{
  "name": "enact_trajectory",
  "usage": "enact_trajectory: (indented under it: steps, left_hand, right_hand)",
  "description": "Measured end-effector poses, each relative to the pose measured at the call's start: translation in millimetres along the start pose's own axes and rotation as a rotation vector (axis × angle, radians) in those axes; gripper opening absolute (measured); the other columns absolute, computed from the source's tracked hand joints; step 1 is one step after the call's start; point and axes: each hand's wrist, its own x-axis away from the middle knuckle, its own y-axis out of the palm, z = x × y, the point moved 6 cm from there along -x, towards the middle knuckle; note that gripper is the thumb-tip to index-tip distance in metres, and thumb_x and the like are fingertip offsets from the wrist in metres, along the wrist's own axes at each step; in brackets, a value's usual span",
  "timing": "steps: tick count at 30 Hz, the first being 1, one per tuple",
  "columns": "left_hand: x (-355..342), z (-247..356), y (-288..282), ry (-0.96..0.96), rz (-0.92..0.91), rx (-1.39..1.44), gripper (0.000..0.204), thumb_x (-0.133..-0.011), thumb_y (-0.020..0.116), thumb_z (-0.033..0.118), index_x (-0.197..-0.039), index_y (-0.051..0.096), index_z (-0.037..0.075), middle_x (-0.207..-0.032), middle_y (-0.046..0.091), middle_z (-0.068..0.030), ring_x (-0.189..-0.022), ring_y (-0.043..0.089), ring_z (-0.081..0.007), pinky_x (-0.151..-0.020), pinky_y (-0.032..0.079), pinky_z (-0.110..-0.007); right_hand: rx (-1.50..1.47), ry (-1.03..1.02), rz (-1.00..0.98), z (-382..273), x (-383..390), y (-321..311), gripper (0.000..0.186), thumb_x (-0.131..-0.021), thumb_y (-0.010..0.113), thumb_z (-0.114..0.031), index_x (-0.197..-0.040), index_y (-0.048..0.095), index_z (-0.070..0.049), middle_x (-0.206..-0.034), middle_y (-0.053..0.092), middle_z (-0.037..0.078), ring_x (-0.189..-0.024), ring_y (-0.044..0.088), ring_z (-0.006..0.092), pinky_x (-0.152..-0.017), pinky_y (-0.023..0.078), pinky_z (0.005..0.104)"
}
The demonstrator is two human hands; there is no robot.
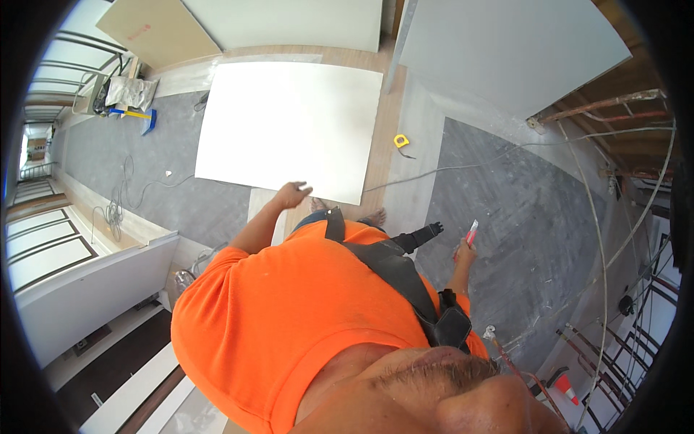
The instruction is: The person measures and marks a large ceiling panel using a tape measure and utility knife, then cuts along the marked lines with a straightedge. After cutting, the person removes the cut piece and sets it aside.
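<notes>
My right hand [465, 252] is out to the right, wrapped round a red utility knife [472, 233] whose pale blade end points away from me. Below it lies the grey floor. My left hand [291, 195] is at the near edge of a large white board [289, 130] that lies in front of my bare feet. Its fingers are pinched together; what they hold, if anything, is too small to make out. A yellow tape measure [401, 141] rests on the floor right of the board, its short dark strap beside it.
Large panels [506, 54] lean at the far side. A grey cable [463, 168] crosses the floor on the right, near rusty scaffold frames [614, 105]. Another cable coils [114, 213] at the left. A blue and yellow dustpan or brush [148, 121] stands far left.
</notes>
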Motion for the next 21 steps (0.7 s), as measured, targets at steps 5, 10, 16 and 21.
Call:
enact_trajectory:
  steps: [5,10,16,21]
  left_hand:
    - [-20.4,1.9,-52.7,-0.034,0.244,0.325,0.071,-0.095,0.068,0.045,-0.146,0.051,-0.002,-0.094,0.073,-0.0189,-0.072,0.066,-0.0191,-0.059,0.055,-0.033]
    - [-23.1,-96.5,-49.3,-0.167,0.272,0.441,0.073,-0.094,0.069,0.046,-0.146,0.052,-0.001,-0.087,0.072,-0.0161,-0.069,0.067,-0.0186,-0.053,0.055,-0.034]
    - [13.6,-228.3,11.8,-0.461,0.131,0.357,0.075,-0.092,0.066,0.052,-0.142,0.056,-0.002,-0.085,0.073,-0.0215,-0.067,0.071,-0.025,-0.06,0.06,-0.041]
    - [40.4,-242.1,69.8,-0.6,0.088,0.143,0.081,-0.089,0.063,0.062,-0.137,0.06,-0.003,-0.122,0.066,-0.0332,-0.12,0.065,-0.0384,-0.103,0.049,-0.041]
  right_hand:
    - [0.606,-0.281,0.078,70.5,-6.4,30.3,0.028,-0.086,0.07,-0.028,-0.08,0.067,0.0,-0.06,0.061,0.008,-0.049,0.061,0.0195,-0.045,0.045,0.0354]
    - [0.772,-0.026,-0.043,66.6,28.7,84.8,0.028,-0.079,0.068,-0.025,-0.078,0.07,0.003,-0.065,0.065,0.011,-0.057,0.065,0.025,-0.055,0.049,0.0418]
    - [0.819,-0.12,-0.105,36.6,17.2,157.1,0.033,-0.08,0.063,-0.028,-0.085,0.07,0.004,-0.073,0.068,0.022,-0.071,0.069,0.0356,-0.071,0.054,0.0467]
    - [1.113,-0.177,-0.283,27.3,-41.4,312.0,0.041,-0.089,0.06,-0.033,-0.108,0.068,0.003,-0.096,0.071,0.029,-0.096,0.069,0.0452,-0.087,0.053,0.0519]
